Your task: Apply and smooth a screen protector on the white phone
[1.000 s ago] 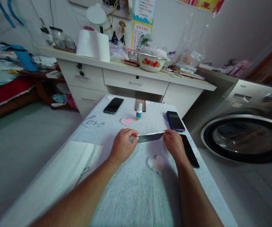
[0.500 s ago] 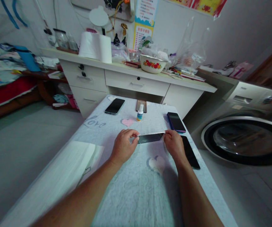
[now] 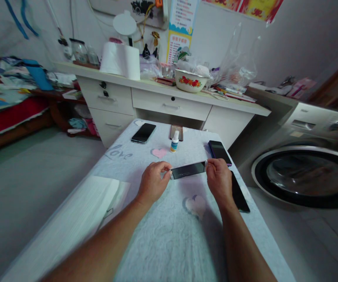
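Observation:
A white-edged phone (image 3: 188, 170) is held sideways above the table, its dark screen facing me. My left hand (image 3: 155, 180) pinches its left end between thumb and fingers. At the other end, the fingers of my right hand (image 3: 218, 178) close on the right edge. Beyond the phone a small white spray bottle (image 3: 174, 141) with a blue and yellow label stands upright, and a brown-edged case or phone (image 3: 180, 132) lies just behind it. Near my right hand lie a dark phone (image 3: 219, 152) and a larger black device (image 3: 239, 194), partly hidden by the hand.
Another black phone (image 3: 143, 133) lies at the table's far left. The cloth-covered table (image 3: 169, 239) carries a pale folded sheet (image 3: 89, 207) on its left side. Behind stands a white desk (image 3: 157, 100) with a flowered bowl (image 3: 190, 81); a washing machine (image 3: 304, 156) is on the right.
The held phone has tilted so that more of its screen shows, and its right end has risen slightly. My right hand has moved a little right. Both hands keep their hold.

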A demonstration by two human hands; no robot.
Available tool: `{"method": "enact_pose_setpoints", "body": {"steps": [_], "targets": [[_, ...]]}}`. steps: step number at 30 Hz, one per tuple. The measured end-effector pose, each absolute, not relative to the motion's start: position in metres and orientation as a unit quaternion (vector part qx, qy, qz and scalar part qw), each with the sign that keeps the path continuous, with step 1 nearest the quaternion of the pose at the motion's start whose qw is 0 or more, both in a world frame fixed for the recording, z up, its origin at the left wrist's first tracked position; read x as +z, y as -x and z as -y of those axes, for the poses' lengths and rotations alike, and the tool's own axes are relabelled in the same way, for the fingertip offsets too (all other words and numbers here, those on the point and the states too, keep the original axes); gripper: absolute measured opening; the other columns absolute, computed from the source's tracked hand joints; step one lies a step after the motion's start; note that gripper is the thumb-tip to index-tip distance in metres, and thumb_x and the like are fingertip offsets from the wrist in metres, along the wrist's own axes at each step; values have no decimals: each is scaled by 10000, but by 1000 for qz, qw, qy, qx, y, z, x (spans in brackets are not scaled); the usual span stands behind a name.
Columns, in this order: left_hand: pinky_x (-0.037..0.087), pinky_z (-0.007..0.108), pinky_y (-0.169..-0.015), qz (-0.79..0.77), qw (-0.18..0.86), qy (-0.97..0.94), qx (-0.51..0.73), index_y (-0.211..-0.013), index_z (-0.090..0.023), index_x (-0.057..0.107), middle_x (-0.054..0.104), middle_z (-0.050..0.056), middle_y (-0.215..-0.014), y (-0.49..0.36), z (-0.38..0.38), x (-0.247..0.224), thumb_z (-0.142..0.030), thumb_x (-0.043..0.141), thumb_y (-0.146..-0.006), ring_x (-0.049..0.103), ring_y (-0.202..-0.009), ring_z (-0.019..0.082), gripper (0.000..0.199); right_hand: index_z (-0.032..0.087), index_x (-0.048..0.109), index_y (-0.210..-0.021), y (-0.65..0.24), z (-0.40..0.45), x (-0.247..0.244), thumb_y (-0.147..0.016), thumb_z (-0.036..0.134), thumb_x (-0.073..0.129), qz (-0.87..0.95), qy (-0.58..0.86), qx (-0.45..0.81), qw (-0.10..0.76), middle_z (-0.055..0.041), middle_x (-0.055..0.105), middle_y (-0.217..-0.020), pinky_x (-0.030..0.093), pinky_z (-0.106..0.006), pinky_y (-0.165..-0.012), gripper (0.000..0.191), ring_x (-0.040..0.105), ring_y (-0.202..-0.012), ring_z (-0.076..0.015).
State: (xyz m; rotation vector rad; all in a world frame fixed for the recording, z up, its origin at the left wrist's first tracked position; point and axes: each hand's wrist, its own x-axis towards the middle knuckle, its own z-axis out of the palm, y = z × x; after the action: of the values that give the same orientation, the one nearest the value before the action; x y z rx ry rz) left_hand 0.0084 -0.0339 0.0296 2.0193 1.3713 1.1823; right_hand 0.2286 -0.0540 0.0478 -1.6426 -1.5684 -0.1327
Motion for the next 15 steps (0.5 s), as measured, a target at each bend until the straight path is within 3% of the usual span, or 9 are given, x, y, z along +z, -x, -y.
{"method": "enact_pose_setpoints", "body": {"steps": [15], "targets": [[457, 280, -761, -520, 201, -719, 415, -834, -216, 655, 670, -5, -784, -11, 30, 22, -156, 607, -765, 607, -773, 146, 103, 182, 629, -915, -218, 60, 56, -892, 189, 440, 631, 620, -125, 449, -57, 552, -894, 469, -315, -763, 191, 560, -809, -176]]}}
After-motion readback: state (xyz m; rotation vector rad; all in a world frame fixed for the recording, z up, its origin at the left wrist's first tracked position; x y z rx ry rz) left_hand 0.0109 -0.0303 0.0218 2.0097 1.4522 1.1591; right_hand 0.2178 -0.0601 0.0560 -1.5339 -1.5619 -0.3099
